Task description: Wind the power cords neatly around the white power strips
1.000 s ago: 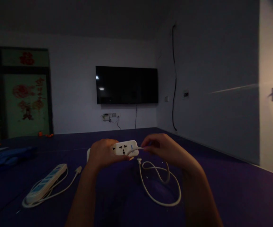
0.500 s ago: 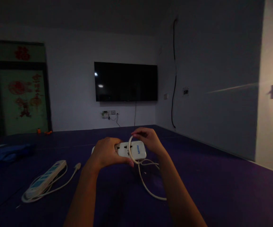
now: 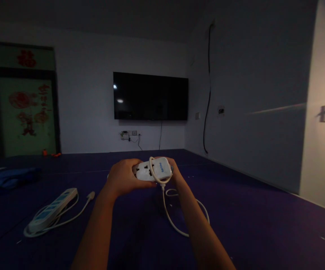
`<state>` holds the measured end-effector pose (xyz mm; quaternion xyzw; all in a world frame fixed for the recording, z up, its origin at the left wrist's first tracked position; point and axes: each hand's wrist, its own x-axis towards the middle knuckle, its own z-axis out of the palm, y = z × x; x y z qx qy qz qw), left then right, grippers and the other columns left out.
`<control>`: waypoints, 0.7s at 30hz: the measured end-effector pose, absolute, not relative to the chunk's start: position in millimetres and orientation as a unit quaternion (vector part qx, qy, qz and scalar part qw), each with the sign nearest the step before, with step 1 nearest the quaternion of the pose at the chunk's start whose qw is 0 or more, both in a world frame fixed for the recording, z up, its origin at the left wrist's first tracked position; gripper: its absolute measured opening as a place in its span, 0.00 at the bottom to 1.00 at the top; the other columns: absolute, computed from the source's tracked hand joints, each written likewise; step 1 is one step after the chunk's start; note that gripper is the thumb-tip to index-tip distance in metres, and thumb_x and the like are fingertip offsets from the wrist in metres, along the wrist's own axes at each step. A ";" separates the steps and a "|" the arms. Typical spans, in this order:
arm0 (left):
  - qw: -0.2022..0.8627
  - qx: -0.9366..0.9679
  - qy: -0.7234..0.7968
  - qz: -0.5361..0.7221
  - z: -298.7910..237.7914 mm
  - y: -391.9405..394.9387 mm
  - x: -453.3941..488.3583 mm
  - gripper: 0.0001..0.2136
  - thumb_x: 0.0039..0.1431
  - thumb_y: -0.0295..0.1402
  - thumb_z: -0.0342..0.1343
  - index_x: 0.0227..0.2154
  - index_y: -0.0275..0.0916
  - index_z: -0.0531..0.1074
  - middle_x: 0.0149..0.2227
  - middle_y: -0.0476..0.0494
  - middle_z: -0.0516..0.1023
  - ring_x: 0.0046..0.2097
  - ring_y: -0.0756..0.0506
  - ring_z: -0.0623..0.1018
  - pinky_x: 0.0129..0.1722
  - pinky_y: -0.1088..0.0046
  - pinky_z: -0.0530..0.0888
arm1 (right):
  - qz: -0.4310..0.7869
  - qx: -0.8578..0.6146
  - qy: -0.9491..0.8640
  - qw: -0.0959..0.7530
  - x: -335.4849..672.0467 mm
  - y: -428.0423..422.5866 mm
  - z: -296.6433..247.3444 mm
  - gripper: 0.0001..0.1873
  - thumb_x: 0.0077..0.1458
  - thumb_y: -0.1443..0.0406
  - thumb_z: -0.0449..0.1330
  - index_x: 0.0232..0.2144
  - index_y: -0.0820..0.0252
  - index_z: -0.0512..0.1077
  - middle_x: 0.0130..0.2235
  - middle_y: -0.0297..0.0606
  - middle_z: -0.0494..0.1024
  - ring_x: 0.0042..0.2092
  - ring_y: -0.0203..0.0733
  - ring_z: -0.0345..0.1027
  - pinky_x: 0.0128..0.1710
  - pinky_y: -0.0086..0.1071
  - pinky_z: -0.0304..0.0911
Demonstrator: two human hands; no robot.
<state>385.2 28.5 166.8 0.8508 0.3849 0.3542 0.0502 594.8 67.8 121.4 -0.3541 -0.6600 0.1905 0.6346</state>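
The left hand (image 3: 123,176) is gripping a white power strip (image 3: 144,173) and holding it up just below the centre of the view, at 6 o'clock. It is curling only partway closed, the fingers lying over the top edge and the thumb stretching along the lower edge toward 3 o'clock. The right hand (image 3: 174,170) is reaching behind the strip's 3 o'clock end; most of its fingers are hiding there, so one cannot tell how far they are opening or what they are pinching.

A white cord (image 3: 151,165) is looping across the strip's socket face, passing over the top edge near the blue lettering. Below the strip, more white cord is dropping toward 6 o'clock and curving in loose loops on the purple desk (image 3: 263,232), partly behind the right forearm.

At 8 o'clock a second power strip (image 3: 52,210) with blue panels is lying on the desk, well apart from both hands. Its own cord is running around it and ending in a plug (image 3: 90,195) near the left forearm. Beyond, toward 9 o'clock, a blue cloth (image 3: 13,178) is lying in a heap.
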 end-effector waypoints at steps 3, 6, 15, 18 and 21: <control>0.062 0.831 0.400 0.381 166.5 31.6 383.5 0.29 0.32 0.57 0.63 0.36 0.42 0.75 0.34 0.45 0.80 0.35 0.43 0.76 0.30 0.71 0.66 | 0.172 -0.342 -0.648 0.659 586.8 70.1 120.7 0.08 0.35 0.61 0.63 0.18 0.60 0.73 0.23 0.36 0.76 0.28 0.42 0.67 0.29 0.32 0.63; 0.059 0.802 0.427 0.414 165.0 35.8 383.7 0.30 0.33 0.58 0.62 0.36 0.41 0.75 0.35 0.43 0.80 0.36 0.42 0.77 0.31 0.70 0.66 | 0.151 -0.345 -0.660 0.651 580.3 72.9 119.5 0.03 0.37 0.66 0.59 0.17 0.60 0.69 0.22 0.36 0.74 0.29 0.40 0.65 0.30 0.31 0.62; 0.046 0.726 0.498 0.472 157.1 48.0 390.6 0.29 0.35 0.61 0.60 0.33 0.41 0.74 0.34 0.43 0.79 0.35 0.42 0.77 0.29 0.70 0.65 | 0.037 -0.513 -0.689 0.511 560.2 57.3 127.7 0.13 0.53 0.71 0.50 0.18 0.61 0.67 0.20 0.35 0.70 0.25 0.35 0.63 0.28 0.26 0.55; 0.035 0.704 0.513 0.491 157.1 48.3 389.5 0.28 0.35 0.60 0.60 0.33 0.42 0.74 0.32 0.44 0.79 0.34 0.42 0.77 0.28 0.71 0.64 | -0.016 -0.560 -0.696 0.449 553.5 45.1 136.4 0.12 0.54 0.73 0.50 0.25 0.63 0.71 0.25 0.39 0.74 0.29 0.36 0.65 0.31 0.27 0.55; -0.006 0.662 0.546 0.513 159.3 47.6 382.2 0.28 0.38 0.60 0.59 0.35 0.43 0.75 0.31 0.43 0.79 0.35 0.40 0.77 0.28 0.70 0.64 | -0.015 -0.586 -0.707 0.395 549.7 34.2 143.8 0.12 0.58 0.71 0.50 0.29 0.63 0.72 0.26 0.39 0.74 0.28 0.37 0.65 0.31 0.27 0.53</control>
